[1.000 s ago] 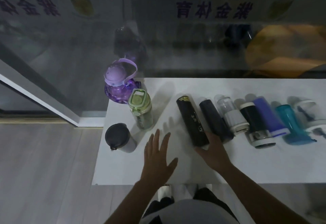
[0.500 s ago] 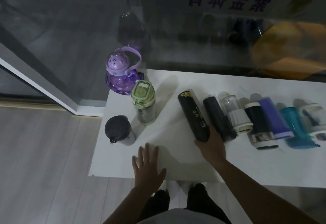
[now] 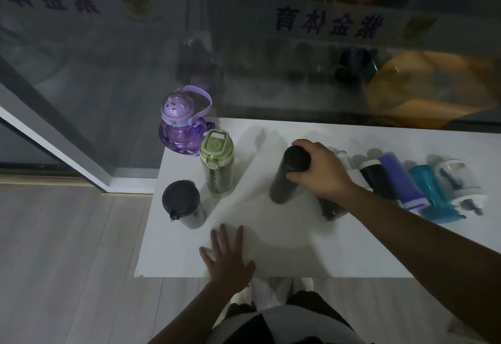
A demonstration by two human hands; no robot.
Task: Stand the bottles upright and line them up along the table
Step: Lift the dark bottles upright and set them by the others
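Observation:
My right hand grips the top of a tall black bottle, which stands upright near the middle of the white table. To its left stand three upright bottles: a purple one with a handle, a green one and a grey cup with a black lid. Right of my hand several bottles lie on their sides: a dark one partly hidden by my wrist, a black-and-white one, a purple-blue one, a teal one and a clear one. My left hand rests flat, fingers spread, near the front edge.
A glass wall runs directly behind the table. The table's left edge lies just beside the grey cup, with wooden floor beyond it. My legs and shoes are under the front edge.
My right hand has lifted the black bottle from lying on its side to standing upright, now holding it by its top. My left hand stayed flat near the front edge.

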